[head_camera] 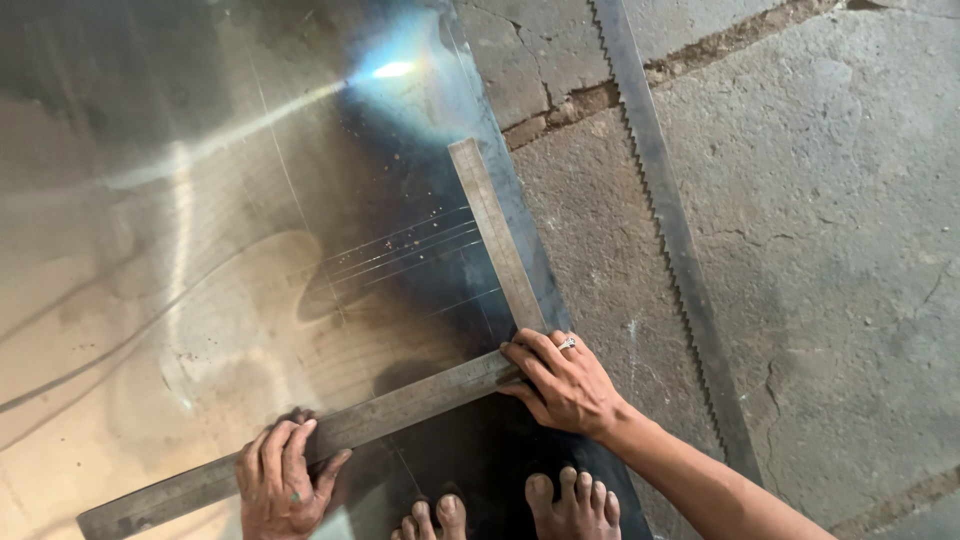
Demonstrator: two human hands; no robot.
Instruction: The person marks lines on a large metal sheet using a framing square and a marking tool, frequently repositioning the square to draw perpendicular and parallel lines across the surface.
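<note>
A shiny steel sheet [200,200] lies flat on the concrete floor. On it rests a worn metal L-shaped square [400,405], its long arm running from lower left to the corner, its short arm [495,230] pointing up along the sheet's right edge. My left hand [283,480] presses the long arm down near its lower left end. My right hand [562,380], with a ring on one finger, presses the square's corner at the sheet's edge. Faint scratched lines cross the sheet near the short arm. My bare toes [575,505] stand on the sheet at the bottom.
A long toothed saw blade strip [665,230] lies on the cracked concrete floor [830,230] to the right of the sheet, running from top to lower right. A bright light reflection [392,70] glares on the sheet near the top.
</note>
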